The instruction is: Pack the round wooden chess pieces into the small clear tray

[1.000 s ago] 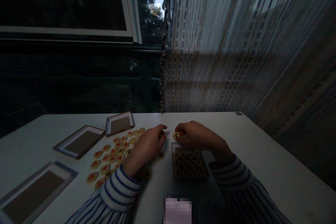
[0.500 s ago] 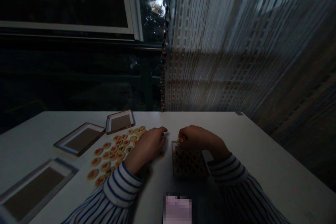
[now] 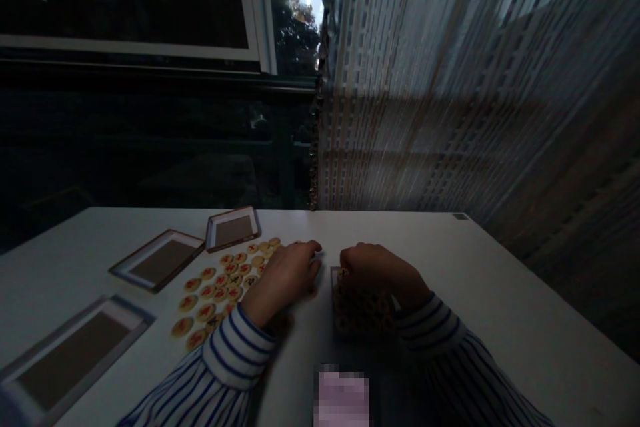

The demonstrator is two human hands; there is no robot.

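My right hand is curled over the far left corner of a small square box filled with round wooden game pieces. Its fingertips pinch one round piece marked in black, low over the box. My left hand rests palm down on the white table just left of the box, fingers loosely bent, at the right edge of a spread of several loose round pieces with red and black marks. Both arms wear striped sleeves.
Three shallow rectangular trays lie left of the pieces: one small tray at the back, one middle tray, one large tray near the front left. A bead curtain hangs behind the table. A dark window is at the back left.
My right hand has carried the black-marked piece from beyond the box's far edge down to the box's far left corner. My left hand has barely moved.
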